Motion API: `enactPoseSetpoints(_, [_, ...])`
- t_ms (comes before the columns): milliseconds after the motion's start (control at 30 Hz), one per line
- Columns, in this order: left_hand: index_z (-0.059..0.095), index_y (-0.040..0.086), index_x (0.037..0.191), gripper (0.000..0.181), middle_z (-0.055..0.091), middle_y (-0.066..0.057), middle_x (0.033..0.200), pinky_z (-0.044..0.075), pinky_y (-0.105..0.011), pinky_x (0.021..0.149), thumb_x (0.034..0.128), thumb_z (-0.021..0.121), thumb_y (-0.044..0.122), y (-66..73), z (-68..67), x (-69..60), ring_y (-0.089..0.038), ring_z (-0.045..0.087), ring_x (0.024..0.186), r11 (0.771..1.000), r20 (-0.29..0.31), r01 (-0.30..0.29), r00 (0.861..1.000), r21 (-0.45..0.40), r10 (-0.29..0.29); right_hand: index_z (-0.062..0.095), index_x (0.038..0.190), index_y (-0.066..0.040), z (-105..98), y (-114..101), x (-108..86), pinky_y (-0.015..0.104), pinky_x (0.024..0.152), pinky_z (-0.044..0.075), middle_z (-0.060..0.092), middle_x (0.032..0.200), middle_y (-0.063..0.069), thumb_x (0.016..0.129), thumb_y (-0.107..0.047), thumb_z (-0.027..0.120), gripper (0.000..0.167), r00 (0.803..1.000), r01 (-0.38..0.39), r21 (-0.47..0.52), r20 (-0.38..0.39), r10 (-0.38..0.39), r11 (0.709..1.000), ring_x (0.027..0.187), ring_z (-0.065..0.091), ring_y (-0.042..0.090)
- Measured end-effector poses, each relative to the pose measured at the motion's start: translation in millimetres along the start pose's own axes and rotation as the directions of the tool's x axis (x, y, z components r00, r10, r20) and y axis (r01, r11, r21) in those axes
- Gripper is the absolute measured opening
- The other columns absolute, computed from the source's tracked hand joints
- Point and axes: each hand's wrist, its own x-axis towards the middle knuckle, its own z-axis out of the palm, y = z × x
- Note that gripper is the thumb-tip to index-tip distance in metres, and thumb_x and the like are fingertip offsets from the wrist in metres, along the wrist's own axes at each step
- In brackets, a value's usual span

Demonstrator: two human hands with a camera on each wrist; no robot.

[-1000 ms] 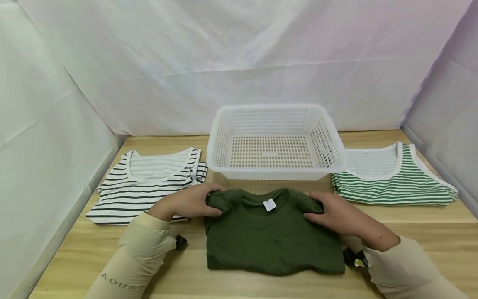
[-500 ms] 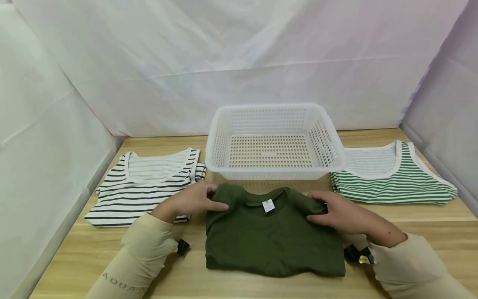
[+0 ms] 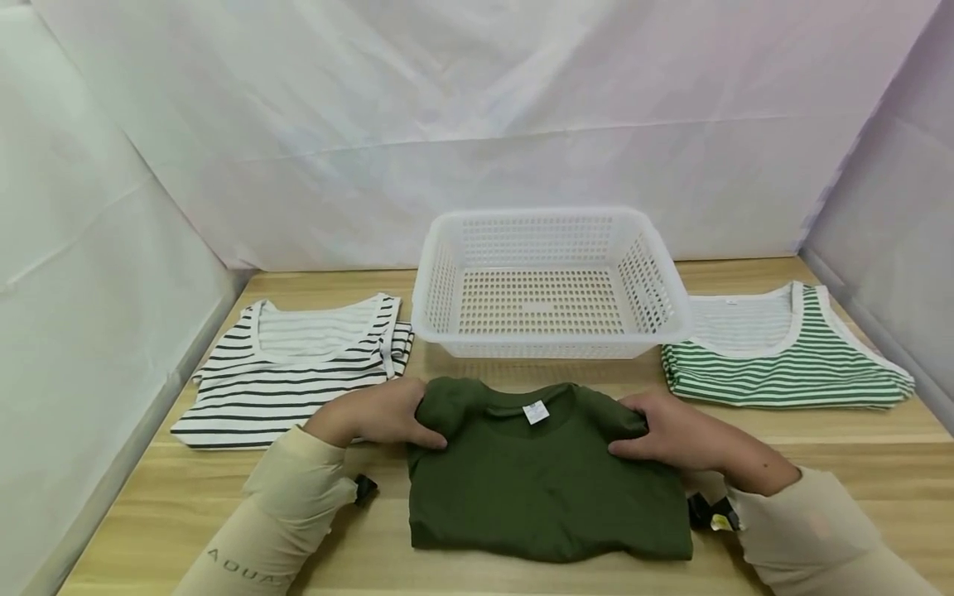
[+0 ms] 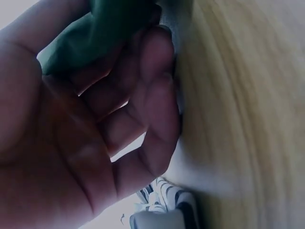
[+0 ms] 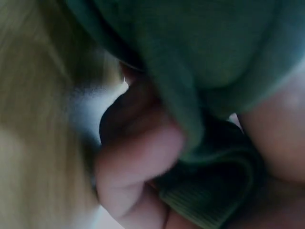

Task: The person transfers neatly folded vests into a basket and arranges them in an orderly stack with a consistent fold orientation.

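A dark green T-shirt (image 3: 544, 480), folded into a wide shape with its neckline away from me, lies on the wooden table. A white label (image 3: 535, 412) shows inside its collar. My left hand (image 3: 387, 412) grips the left shoulder, thumb on top and the other fingers curled beneath; in the left wrist view green cloth sits between thumb and fingers. At the opposite shoulder, my right hand (image 3: 674, 434) holds the cloth the same way. The right wrist view shows fingers (image 5: 143, 152) curled under the green fabric and a folded, ribbed edge.
Behind the T-shirt stands a white plastic basket (image 3: 551, 339) with perforated walls. To the left lies a folded black-and-white striped top (image 3: 283, 397); to the right, a folded green-and-white striped tank top (image 3: 790, 372). White cloth walls (image 3: 522, 165) enclose the table (image 3: 857, 472) on three sides.
The left shoulder of the T-shirt rose slightly half a second ago and now sits lower. Its near edge has shifted slightly towards me, and both hands still hold the shoulders.
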Motion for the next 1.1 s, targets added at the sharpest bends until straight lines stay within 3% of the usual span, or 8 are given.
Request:
enactPoseSetpoints(267, [0.066, 0.017, 0.082, 0.018, 0.055, 0.010, 0.070, 0.047, -0.025, 0.063, 0.0920, 0.072, 0.030, -6.7, 2.1, -2.2, -0.006, 0.049, 0.062, 0.995, 0.027, -0.083, 0.996, -0.061, 0.085, 0.061, 0.122, -0.014, -1.3, -5.2, -7.1, 0.027, 0.074, 0.056, 0.069, 0.105, -0.002, 0.101, -0.025, 0.060, 0.024, 0.999, 0.048, 0.044, 0.013, -0.048, 0.998, 0.089, 0.067, 0.006])
enactPoseSetpoints(367, [0.067, 0.018, 0.099, 0.015, 0.064, 0.011, 0.088, 0.051, -0.026, 0.076, 0.0936, 0.070, 0.032, -9.6, 7.1, -6.7, -0.005, 0.059, 0.078, 0.989, -0.021, -0.118, 0.993, -0.088, 0.117, 0.056, 0.133, -0.017, 2.2, -8.1, -12.5, 0.027, 0.082, 0.056, 0.067, 0.118, 0.000, 0.102, -0.025, 0.058, 0.032, 0.999, 0.036, 0.090, 0.005, -0.037, 0.995, 0.100, 0.066, 0.008])
enactPoseSetpoints(467, [0.065, 0.018, 0.116, 0.025, 0.068, 0.009, 0.108, 0.052, -0.028, 0.089, 0.0954, 0.068, 0.032, -10.0, 13.2, -12.4, -0.006, 0.063, 0.097, 0.982, -0.102, -0.146, 0.986, -0.118, 0.134, 0.052, 0.138, -0.015, 7.0, -10.8, -19.0, 0.027, 0.083, 0.056, 0.066, 0.123, 0.003, 0.102, -0.028, 0.058, 0.038, 0.999, -0.033, 0.120, -0.026, 0.036, 0.992, 0.103, 0.066, 0.008])
enactPoseSetpoints(667, [0.064, 0.013, 0.124, 0.032, 0.070, 0.000, 0.117, 0.051, -0.033, 0.094, 0.0981, 0.065, 0.032, -1.9, 30.0, -22.6, -0.012, 0.064, 0.106, 0.961, -0.233, -0.087, 0.972, -0.264, 0.024, 0.051, 0.135, -0.007, 13.8, -14.5, -29.0, 0.030, 0.079, 0.056, 0.065, 0.121, 0.012, 0.101, -0.032, 0.060, 0.044, 0.972, -0.198, 0.256, -0.074, 0.224, 0.946, 0.099, 0.067, 0.015])
enactPoseSetpoints(767, [0.058, 0.011, 0.132, 0.040, 0.068, -0.003, 0.122, 0.050, -0.036, 0.096, 0.0986, 0.064, 0.032, 4.3, 38.9, -26.1, -0.015, 0.063, 0.111, 0.946, -0.254, -0.043, 0.966, -0.321, -0.042, 0.048, 0.137, -0.003, 18.5, -14.8, -33.1, 0.030, 0.081, 0.056, 0.063, 0.124, 0.017, 0.099, -0.028, 0.063, 0.048, 0.963, -0.228, 0.354, -0.057, 0.264, 0.907, 0.102, 0.066, 0.018])
enactPoseSetpoints(867, [0.049, 0.010, 0.141, 0.049, 0.064, -0.006, 0.127, 0.049, -0.041, 0.099, 0.0980, 0.065, 0.029, 10.4, 44.8, -25.8, -0.018, 0.061, 0.116, 0.942, -0.264, -0.026, 0.962, -0.335, -0.068, 0.043, 0.144, -0.002, 23.6, -15.4, -36.0, 0.029, 0.085, 0.055, 0.058, 0.133, 0.019, 0.097, -0.025, 0.067, 0.058, 0.961, -0.229, 0.410, -0.050, 0.273, 0.883, 0.109, 0.064, 0.019])
enactPoseSetpoints(933, [0.044, 0.009, 0.145, 0.057, 0.061, -0.008, 0.130, 0.048, -0.044, 0.101, 0.0970, 0.067, 0.028, 14.2, 47.4, -24.3, -0.021, 0.060, 0.118, 0.955, -0.282, -0.018, 0.957, -0.297, -0.070, 0.043, 0.144, -0.004, 28.0, -16.2, -36.1, 0.028, 0.086, 0.055, 0.058, 0.134, 0.018, 0.095, -0.025, 0.070, 0.060, 0.961, -0.216, 0.380, -0.078, 0.265, 0.899, 0.109, 0.064, 0.015])
enactPoseSetpoints(1100, [0.037, 0.005, 0.149, 0.064, 0.061, -0.013, 0.132, 0.049, -0.048, 0.100, 0.0968, 0.067, 0.027, 20.4, 57.4, -23.1, -0.026, 0.060, 0.122, 0.987, -0.323, -0.001, 0.945, -0.162, -0.052, 0.052, 0.133, -0.010, 41.0, -20.7, -34.1, 0.025, 0.081, 0.053, 0.062, 0.122, 0.008, 0.091, -0.031, 0.074, 0.051, 0.958, -0.181, 0.184, -0.190, 0.216, 0.966, 0.102, 0.062, 0.007])
